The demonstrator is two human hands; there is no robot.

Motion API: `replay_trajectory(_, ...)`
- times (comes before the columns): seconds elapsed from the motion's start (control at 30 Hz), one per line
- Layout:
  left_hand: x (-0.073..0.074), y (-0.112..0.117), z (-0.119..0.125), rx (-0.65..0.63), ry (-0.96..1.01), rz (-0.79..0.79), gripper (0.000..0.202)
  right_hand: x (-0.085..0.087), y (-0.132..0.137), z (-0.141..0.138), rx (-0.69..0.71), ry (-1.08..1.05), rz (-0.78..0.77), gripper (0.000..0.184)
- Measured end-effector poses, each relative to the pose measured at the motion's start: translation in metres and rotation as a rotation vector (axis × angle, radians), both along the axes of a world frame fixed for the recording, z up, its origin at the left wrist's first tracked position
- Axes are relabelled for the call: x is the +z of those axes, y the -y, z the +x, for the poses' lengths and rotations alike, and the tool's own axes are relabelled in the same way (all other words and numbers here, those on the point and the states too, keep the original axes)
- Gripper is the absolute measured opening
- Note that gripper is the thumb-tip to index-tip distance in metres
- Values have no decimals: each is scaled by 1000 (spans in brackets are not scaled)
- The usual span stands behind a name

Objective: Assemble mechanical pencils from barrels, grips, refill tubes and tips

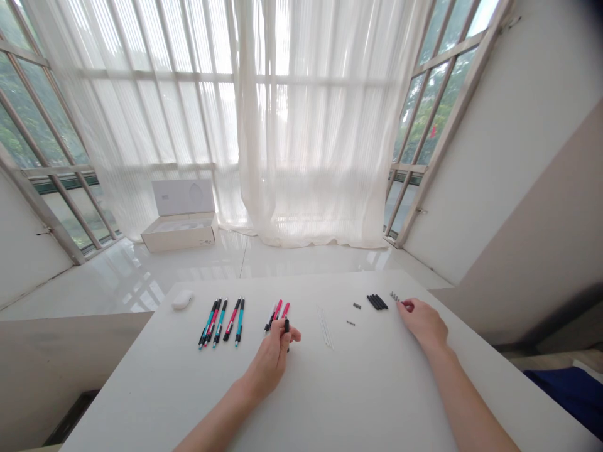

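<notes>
1. The left hand (271, 364) is curled nearly shut, with a small black pen part (286, 325) pinched upright in the fingers. Most of that part is covered by the fingers, so what it is exactly can't really be made out.
2. The right hand (421, 323) is also mostly closed, and a small red pen part (407, 305) is gripped at the fingertips. Only its end is showing, so its shape can't be told.
3. Just ahead of the left hand, a few pink-and-black pens (277, 312) are lying tilted on the white table (377, 389). They overlap, so an exact count is iffy.
4. Further left of that hand, about six teal-and-pink pens (221, 321) are laid out side by side, and a white computer mouse (183, 299) is seen beyond them.
5. Just ahead of the right hand, a row of tiny metal bits (394, 296) is placed, too small to identify. Beside those, a bunch of black tubes (377, 302) is lying.
6. Left of the tubes, two small springs (357, 306) are seen, and thin clear refills (325, 328) are lying between the hands.
7. Well beyond the table, an open white box (179, 232) is sitting on the glossy floor (141, 276).
</notes>
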State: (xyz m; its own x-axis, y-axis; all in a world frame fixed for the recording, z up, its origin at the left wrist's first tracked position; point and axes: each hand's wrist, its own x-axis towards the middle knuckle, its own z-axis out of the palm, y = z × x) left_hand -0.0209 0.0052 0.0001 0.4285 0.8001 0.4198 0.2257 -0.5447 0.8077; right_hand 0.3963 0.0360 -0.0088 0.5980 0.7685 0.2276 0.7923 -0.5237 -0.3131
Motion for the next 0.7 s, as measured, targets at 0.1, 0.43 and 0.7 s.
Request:
replay_trajectory(0.1,1,1,-1,33,-26,58,20,8,1,-6,8,3,57,35)
replay_trajectory(0.43,5,3,2,7,-374,436,25,49,18,-136,832,-367,159,49)
replay_trajectory(0.7,-3,3,3,87,-522,470,25,42,48,-207,1121,-509,-89,37)
